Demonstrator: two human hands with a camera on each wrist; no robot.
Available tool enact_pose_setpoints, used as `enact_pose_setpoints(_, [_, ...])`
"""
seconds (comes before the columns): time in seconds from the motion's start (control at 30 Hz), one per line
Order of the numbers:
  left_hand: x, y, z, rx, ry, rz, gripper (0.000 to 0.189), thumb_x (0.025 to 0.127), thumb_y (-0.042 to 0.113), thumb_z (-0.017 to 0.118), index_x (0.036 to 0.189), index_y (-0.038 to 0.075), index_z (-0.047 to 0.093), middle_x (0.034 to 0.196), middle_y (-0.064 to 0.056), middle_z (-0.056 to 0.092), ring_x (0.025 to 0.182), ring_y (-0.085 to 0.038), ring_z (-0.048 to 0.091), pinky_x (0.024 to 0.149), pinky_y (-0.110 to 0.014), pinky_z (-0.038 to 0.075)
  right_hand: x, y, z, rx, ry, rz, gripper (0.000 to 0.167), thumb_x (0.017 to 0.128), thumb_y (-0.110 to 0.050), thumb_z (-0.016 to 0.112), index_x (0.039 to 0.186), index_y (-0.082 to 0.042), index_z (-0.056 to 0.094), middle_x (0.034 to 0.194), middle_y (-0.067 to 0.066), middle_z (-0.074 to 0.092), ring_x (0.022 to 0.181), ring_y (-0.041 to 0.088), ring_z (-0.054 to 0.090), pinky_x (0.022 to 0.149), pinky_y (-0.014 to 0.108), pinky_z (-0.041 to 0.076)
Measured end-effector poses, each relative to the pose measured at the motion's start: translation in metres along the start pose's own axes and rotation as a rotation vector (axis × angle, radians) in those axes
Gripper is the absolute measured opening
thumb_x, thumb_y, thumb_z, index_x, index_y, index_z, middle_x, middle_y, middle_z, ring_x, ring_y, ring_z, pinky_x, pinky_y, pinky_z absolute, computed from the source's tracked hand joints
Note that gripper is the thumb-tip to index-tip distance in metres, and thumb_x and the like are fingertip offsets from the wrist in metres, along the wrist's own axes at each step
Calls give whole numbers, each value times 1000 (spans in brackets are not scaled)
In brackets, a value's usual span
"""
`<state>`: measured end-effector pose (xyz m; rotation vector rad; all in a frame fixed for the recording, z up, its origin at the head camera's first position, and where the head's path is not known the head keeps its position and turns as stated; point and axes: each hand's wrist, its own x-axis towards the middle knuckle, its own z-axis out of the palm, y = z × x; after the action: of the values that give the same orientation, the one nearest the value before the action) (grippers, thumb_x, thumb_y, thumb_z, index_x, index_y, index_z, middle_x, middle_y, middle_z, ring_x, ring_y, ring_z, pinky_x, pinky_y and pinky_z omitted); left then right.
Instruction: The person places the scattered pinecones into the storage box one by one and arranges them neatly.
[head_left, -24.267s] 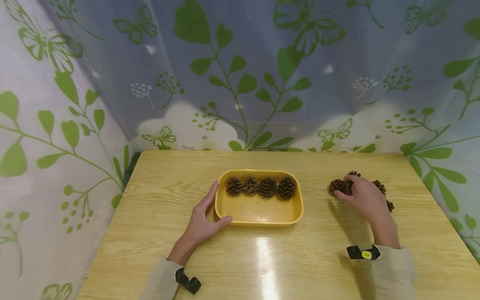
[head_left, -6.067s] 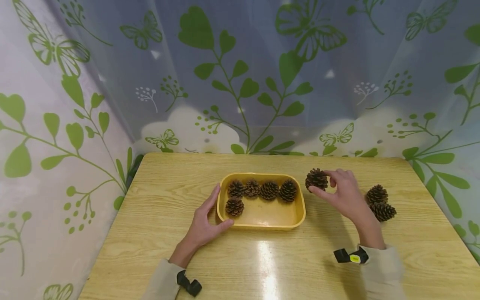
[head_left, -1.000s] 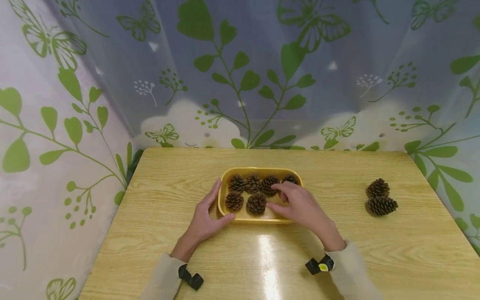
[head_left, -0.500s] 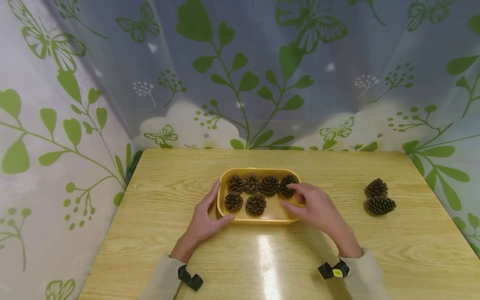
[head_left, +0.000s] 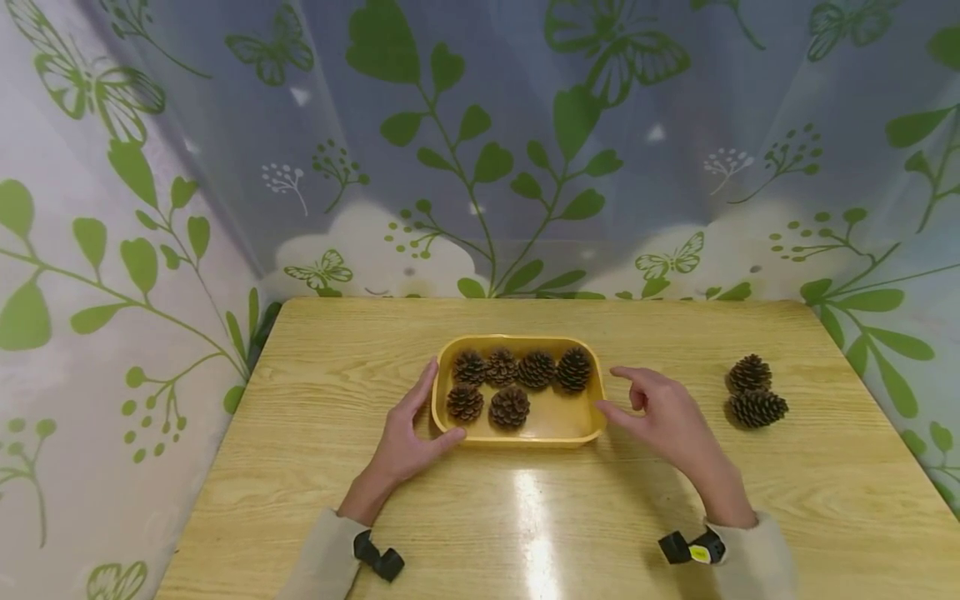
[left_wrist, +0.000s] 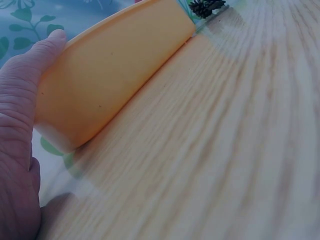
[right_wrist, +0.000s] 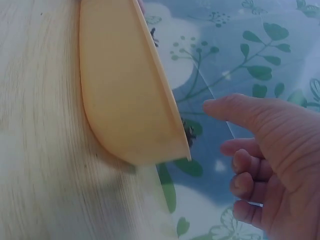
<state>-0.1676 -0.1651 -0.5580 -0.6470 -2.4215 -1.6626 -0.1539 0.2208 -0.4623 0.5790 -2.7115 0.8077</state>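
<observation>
A yellow rectangular box [head_left: 517,440] stands on the table, with several pine cones inside. Four-sided and low, it has a full back row and two cones in front at the left, one of them a pine cone [head_left: 509,407] near the middle. My left hand [head_left: 408,433] rests against the box's left end, fingers straight along the side and thumb at the near rim; the left wrist view shows the thumb [left_wrist: 47,50] on the rim. My right hand [head_left: 667,417] is just off the box's right end, empty, thumb and forefinger apart. In the right wrist view its other fingers [right_wrist: 245,185] curl loosely.
Two more pine cones, an upper one [head_left: 750,373] and a lower one [head_left: 757,409], lie close together on the wooden table [head_left: 337,350] at the right. A curtain [head_left: 480,167] printed with leaves and butterflies hangs behind the table's far edge.
My right hand has let go near the front-row pine cone and moved right, out of the box. The left hand stays at the box. Earlier, fewer cones lay in it and more at the right.
</observation>
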Motion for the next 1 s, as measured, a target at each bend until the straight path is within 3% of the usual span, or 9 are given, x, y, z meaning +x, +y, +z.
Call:
enact_pose_setpoints(0.3, [2, 40, -6, -37, -6, 3, 105, 80, 7, 88, 163, -4, 25, 167, -27, 26, 156, -40, 24, 125, -27, 19, -6, 15, -10, -35, 28, 13, 46, 86, -20, 88, 123, 1, 72, 66, -5, 46, 56, 6, 32, 56, 26, 34])
enact_pose_setpoints(0.43, [2, 27, -3, -29, 0, 7, 106, 79, 6, 88, 164, -1, 24, 168, -25, 25, 156, -39, 23, 126, -28, 18, -7, 16, -17, -46, 35, 32, 47, 85, -21, 88, 123, 1, 72, 67, -4, 47, 56, 6, 33, 57, 26, 35])
enact_pose_setpoints(0.6, [0, 4, 1, -10, 6, 0, 111, 79, 11, 90, 167, 12, 23, 172, -13, 24, 158, -30, 22, 127, -34, 18, -9, 23, -25, -65, 39, 86, 48, 88, -25, 86, 126, 2, 71, 67, -4, 48, 53, 7, 33, 54, 26, 32])
enact_pose_setpoints(0.77, [0, -1, 0, -17, 1, -4, 110, 81, 20, 90, 168, 21, 22, 172, -7, 23, 159, -24, 21, 128, -36, 18, -15, 31, -31, -80, 54, 115, 48, 90, -26, 85, 125, 3, 71, 67, -4, 50, 51, 9, 34, 53, 27, 33])
enact_pose_setpoints(1.0, [0, -1, 0, -10, 2, 15, 111, 81, 22, 91, 168, 18, 23, 172, -10, 24, 158, -29, 23, 127, -33, 19, -30, 42, -40, -106, 76, 156, 51, 91, -27, 83, 127, 4, 69, 70, -3, 54, 52, 7, 37, 54, 28, 35])
